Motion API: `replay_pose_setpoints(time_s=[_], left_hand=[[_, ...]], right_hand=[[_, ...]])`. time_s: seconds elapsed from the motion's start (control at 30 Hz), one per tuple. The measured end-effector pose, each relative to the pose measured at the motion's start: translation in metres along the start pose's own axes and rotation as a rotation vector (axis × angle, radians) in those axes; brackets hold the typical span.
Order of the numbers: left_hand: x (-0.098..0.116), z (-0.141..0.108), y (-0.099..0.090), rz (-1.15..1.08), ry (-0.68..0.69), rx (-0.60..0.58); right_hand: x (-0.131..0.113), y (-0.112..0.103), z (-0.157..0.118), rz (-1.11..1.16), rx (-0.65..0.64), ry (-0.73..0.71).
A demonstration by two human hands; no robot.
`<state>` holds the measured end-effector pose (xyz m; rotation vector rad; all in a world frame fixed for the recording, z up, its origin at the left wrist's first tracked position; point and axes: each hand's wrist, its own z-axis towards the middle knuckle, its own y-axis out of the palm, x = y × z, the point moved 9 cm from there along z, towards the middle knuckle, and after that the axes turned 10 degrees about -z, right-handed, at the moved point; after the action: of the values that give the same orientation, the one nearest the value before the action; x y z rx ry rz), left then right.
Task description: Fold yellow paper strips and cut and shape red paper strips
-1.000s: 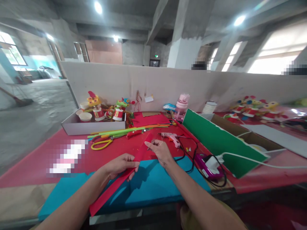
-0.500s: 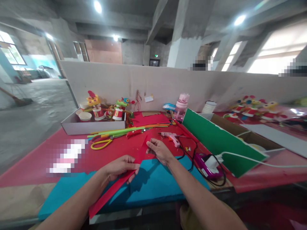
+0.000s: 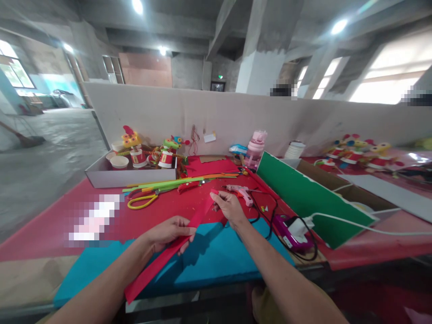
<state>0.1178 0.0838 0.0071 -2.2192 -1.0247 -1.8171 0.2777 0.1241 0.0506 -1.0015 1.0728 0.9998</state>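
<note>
A long red strip point(image 3: 158, 269), paper or thin fabric, slants from lower left to upper right above the blue sheet point(image 3: 216, 261). My left hand point(image 3: 173, 234) pinches it around its middle, thumb on top. The far end is held between the thumb and fingers of my right hand point(image 3: 229, 208). Between the two hands the strip runs fairly straight, and its lower end hangs free past my left wrist. Just beyond my right hand lies a pink glue gun point(image 3: 241, 194) on the red table cover point(image 3: 175, 209).
Yellow-handled scissors point(image 3: 143, 202) and colored strips point(image 3: 178, 183) lie farther back. At the left, a white box point(image 3: 131, 177) holds paper-cup figures. A green-sided box point(image 3: 303, 198) and a purple power strip point(image 3: 292, 234) with cords stand to the right. A pale partition point(image 3: 222, 110) closes the back.
My right hand has moved slightly right and up with the strip's far end, so more of the strip shows between my hands. My left hand stays nearly in place.
</note>
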Motion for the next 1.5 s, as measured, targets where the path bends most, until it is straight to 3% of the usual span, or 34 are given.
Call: replay_pose_setpoints(time_s=[0.13, 0.23, 0.4, 0.5, 0.63, 1.07, 1.4, 1.5], left_hand=[[0.001, -0.003, 0.006, -0.011, -0.009, -0.03], [0.002, -0.004, 0.01, -0.044, -0.014, -0.021], [0.007, 0.003, -0.003, -0.177, 0.081, 0.139], [0.004, 0.007, -0.013, -0.222, 0.093, 0.233], [0.0, 0.007, -0.02, -0.195, 0.042, 0.296], [-0.005, 0.003, -0.018, -0.209, -0.043, 0.19], [0.003, -0.005, -0.014, -0.161, -0.048, 0.164], [0.008, -0.005, -0.017, -0.165, -0.019, 0.181]], right_hand=[[-0.002, -0.001, -0.001, 0.042, -0.01, 0.007], [-0.006, 0.011, -0.007, 0.074, -0.073, 0.004], [-0.009, 0.049, -0.026, -0.028, -0.257, -0.073], [-0.007, 0.061, -0.032, -0.138, -0.28, -0.142], [-0.007, 0.057, -0.03, -0.3, -0.196, -0.215], [-0.017, 0.041, -0.027, -0.352, -0.142, -0.233], [-0.003, 0.021, -0.014, -0.204, -0.07, -0.125], [-0.001, 0.037, -0.02, -0.035, -0.186, -0.023]])
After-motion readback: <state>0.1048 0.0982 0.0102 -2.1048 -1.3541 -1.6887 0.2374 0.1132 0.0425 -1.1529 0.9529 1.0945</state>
